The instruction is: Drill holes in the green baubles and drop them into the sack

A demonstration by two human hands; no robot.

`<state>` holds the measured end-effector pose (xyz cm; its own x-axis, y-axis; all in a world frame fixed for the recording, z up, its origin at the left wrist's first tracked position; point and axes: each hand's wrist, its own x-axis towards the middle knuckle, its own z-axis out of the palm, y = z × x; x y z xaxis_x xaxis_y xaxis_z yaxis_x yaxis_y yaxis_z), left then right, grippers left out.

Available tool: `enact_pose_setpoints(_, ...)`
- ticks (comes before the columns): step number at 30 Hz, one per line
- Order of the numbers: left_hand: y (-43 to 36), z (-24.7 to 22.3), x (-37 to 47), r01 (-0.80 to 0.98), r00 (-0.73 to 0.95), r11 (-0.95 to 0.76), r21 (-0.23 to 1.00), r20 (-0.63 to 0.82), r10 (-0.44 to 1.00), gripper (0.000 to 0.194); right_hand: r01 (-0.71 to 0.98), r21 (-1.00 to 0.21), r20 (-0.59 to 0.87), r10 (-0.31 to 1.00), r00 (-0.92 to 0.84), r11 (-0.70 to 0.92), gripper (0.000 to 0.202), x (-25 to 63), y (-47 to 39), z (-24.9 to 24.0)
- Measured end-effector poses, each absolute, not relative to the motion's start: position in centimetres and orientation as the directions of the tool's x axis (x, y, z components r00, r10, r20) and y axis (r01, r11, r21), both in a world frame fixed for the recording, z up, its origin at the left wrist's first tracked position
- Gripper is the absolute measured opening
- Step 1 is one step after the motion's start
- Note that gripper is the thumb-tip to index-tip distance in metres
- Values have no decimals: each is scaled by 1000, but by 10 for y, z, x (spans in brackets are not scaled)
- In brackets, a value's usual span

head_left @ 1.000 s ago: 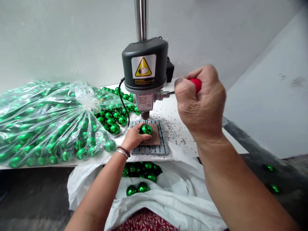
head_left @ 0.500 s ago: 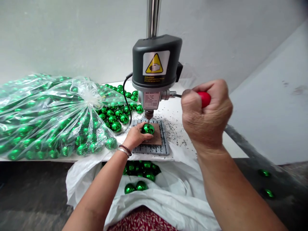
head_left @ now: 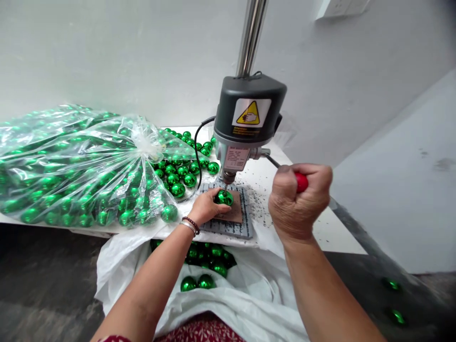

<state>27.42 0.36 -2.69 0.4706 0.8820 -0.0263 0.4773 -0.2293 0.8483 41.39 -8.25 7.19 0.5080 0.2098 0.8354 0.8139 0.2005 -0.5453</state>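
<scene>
Fingers and thumb of my left hand (head_left: 205, 207) are wrapped around a shiny green ball ornament (head_left: 225, 198), pressing it on a brown board (head_left: 233, 213) over the grey drill base (head_left: 245, 228). Directly above stands the drill press (head_left: 249, 114), its bit (head_left: 226, 186) coming down to the top of the ball; whether it has entered I cannot tell. My right hand (head_left: 301, 199) is closed round the red-knobbed lever (head_left: 302, 182) at the drill's right side.
A clear plastic bag (head_left: 146, 142) full of green balls fills the left of the white table (head_left: 338, 232). Loose balls (head_left: 178, 190) lie behind it. Dark shavings are scattered around the base. A white cloth (head_left: 256, 294) below holds more balls; two balls (head_left: 397, 317) lie at lower right.
My right hand has pulled the lever downward. The left hand still holds the ball beneath the bit. The camera view has shifted and tilted, so the drill appears further right.
</scene>
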Motion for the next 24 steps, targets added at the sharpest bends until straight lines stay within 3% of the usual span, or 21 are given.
enact_pose_setpoints(9, 2, -24, 274, 498, 475, -219, 839, -53, 878, 66, 825, -521, 851, 204, 484, 217, 21, 413, -86, 49)
enact_pose_setpoints(12, 1, -23, 276, 514, 462, -229, 827, -42, 886, 65, 820, -537, 840, 224, 495, 201, 21, 417, -82, 71)
enact_pose_setpoints(16, -3, -20, 276, 526, 434, -238, 817, -18, 901, 50, 721, -675, 705, 425, 568, 156, 18, 424, -70, 125)
enact_pose_setpoints(19, -13, -15, 266, 443, 447, -233, 866, 12, 895, 48, 670, -739, 617, 472, 630, 72, 19, 425, -63, 149)
enact_pose_setpoints(24, -35, 0, 222, 439, 653, -324, 838, -49, 756, 55, 642, -765, 580, 483, 656, 48, 15, 425, -61, 150)
